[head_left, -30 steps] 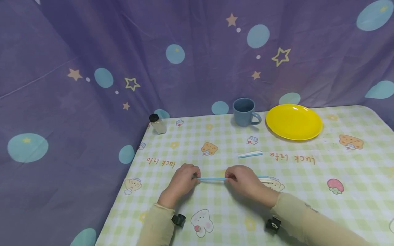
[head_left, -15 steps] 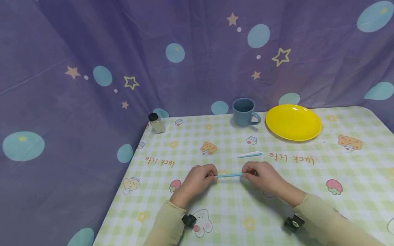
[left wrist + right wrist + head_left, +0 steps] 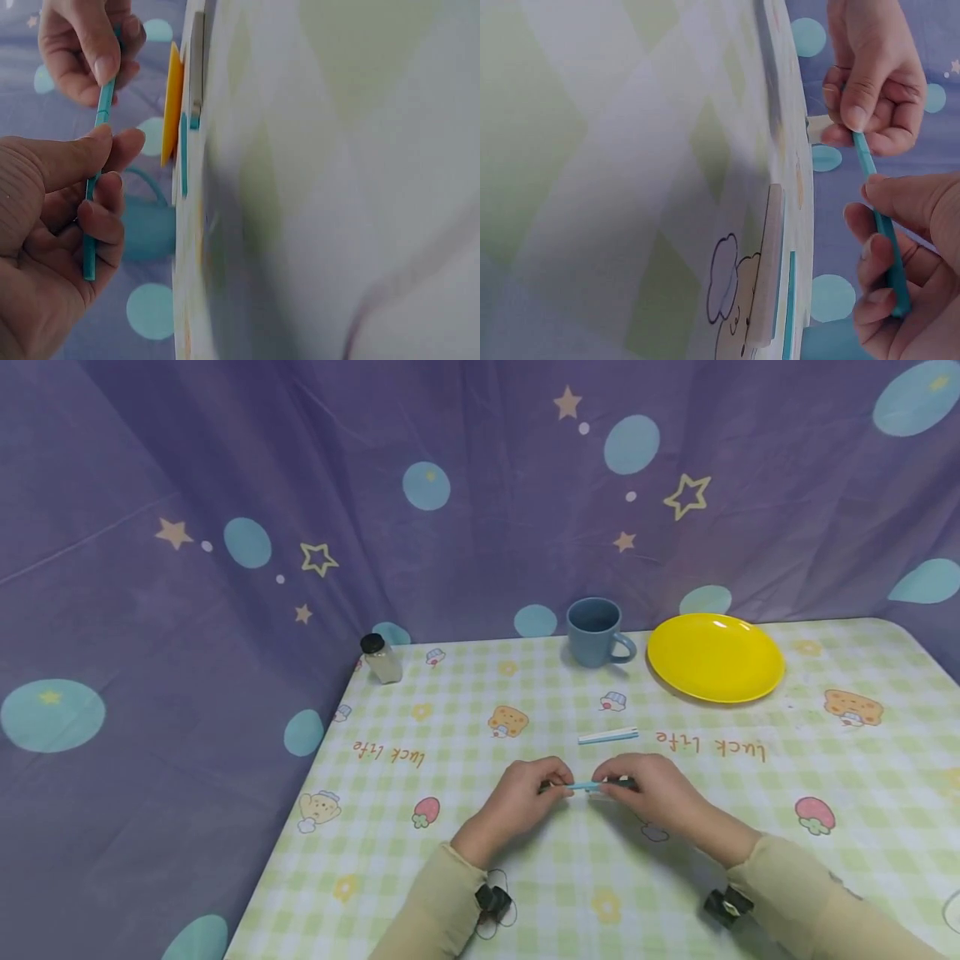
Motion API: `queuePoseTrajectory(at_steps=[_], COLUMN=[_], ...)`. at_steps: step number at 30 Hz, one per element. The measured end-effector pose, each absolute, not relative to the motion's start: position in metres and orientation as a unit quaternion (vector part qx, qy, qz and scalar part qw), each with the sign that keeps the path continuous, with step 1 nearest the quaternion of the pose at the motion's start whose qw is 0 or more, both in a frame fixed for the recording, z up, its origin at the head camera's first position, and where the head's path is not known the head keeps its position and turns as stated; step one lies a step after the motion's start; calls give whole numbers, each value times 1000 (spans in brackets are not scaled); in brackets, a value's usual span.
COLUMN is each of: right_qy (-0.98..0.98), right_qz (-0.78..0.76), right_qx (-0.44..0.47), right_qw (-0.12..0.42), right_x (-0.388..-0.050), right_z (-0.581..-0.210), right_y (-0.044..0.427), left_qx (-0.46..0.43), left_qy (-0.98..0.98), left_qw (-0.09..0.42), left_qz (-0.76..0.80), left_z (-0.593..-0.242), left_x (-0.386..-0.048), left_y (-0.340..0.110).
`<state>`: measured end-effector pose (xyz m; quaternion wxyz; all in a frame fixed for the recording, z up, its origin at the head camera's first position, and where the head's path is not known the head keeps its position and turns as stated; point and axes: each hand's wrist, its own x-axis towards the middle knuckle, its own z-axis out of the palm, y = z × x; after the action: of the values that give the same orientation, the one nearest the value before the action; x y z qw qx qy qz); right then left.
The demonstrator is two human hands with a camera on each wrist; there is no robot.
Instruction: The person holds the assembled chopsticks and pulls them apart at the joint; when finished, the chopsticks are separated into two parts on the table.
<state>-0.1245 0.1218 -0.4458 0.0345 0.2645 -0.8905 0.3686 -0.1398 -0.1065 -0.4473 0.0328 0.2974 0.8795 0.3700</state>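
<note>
A thin teal stick spans the short gap between my two hands, above the table. My left hand pinches one end between thumb and fingers. On the other end, my right hand grips with curled fingers. A fine seam crosses the teal stick between the hands in the left wrist view. Beyond the hands, a white and blue pair of short sticks lies on the table. The right wrist view shows a pale stick and a teal strip low on the cloth, mostly hidden by my right hand in the head view.
At the back stand a blue mug and, to its right, a yellow plate. A black-capped jar stands at the far left corner. The checked tablecloth ends near a purple curtain.
My right hand has moved right, then held nearly still. My left hand has travelled right along with it, narrowing the gap, so less of the teal stick shows between them.
</note>
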Motion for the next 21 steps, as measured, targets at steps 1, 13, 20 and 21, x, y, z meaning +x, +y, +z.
queuePoseTrajectory(at_steps=[1, 13, 20, 21], right_qy=[-891, -892, -892, -893], right_qz=[362, 314, 313, 315], right_qx=[270, 307, 299, 294], right_qw=[41, 108, 131, 128], right_x=[-124, -123, -122, -122], right_z=[-446, -453, -455, -455], right_y=[122, 123, 129, 131], left_qx=[298, 303, 287, 284], left_qy=[879, 869, 867, 866], left_qw=[37, 36, 35, 38], left_qz=[371, 390, 406, 410], left_z=[-447, -453, -453, -452], left_x=[-140, -138, -138, -138], left_y=[-104, -92, -89, -89])
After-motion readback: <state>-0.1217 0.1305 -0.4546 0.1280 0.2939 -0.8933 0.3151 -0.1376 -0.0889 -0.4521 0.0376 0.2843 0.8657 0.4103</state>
